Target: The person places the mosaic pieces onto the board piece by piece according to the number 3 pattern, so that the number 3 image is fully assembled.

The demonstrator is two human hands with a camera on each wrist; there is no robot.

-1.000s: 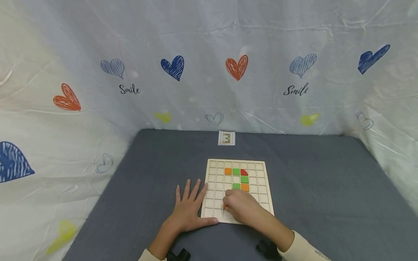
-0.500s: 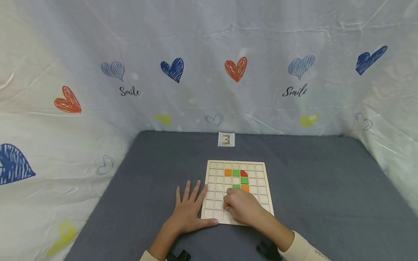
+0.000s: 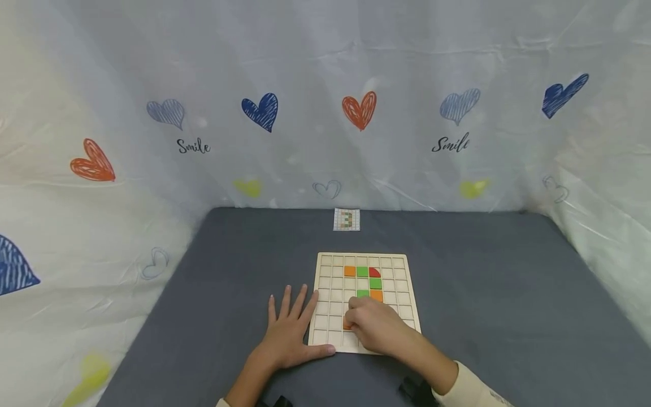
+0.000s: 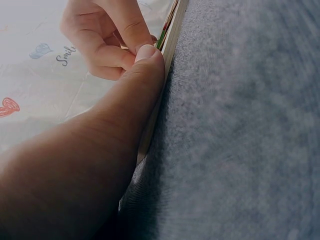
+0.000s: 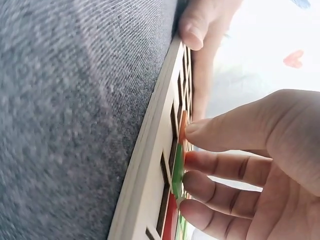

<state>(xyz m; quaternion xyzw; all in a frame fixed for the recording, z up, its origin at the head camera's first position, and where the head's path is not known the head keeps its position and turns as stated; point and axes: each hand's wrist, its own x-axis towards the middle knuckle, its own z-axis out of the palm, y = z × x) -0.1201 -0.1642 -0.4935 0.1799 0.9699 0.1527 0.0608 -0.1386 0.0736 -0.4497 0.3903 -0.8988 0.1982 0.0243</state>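
Observation:
A pale wooden grid board (image 3: 325, 336) lies on the grey table with coloured tiles in its cells. My left hand (image 3: 287, 336) is spread flat beside the board's left edge, its thumb (image 4: 145, 67) over the near edge. Over the lower middle cells is my right hand (image 3: 376, 323), its fingers curled. It pinches an orange tile (image 5: 183, 126) between thumb and index finger, at board level. Next to that tile are a green tile (image 5: 177, 170) and a red tile (image 5: 170, 215). Farther up show an orange square (image 3: 350, 271), a green square (image 3: 362, 272) and a red quarter-round (image 3: 374, 272). My right hand hides several cells.
A small pattern card (image 3: 347, 220) with a coloured grid lies at the table's back edge. Behind the table (image 3: 473, 271) hangs a white curtain (image 3: 305, 56) printed with hearts. Dark wrist-mounted devices (image 3: 417, 390) show below both forearms.
The head view has shifted slightly, so the scene appears a little lower and to the left. Both hands stay in nearly the same places on the board.

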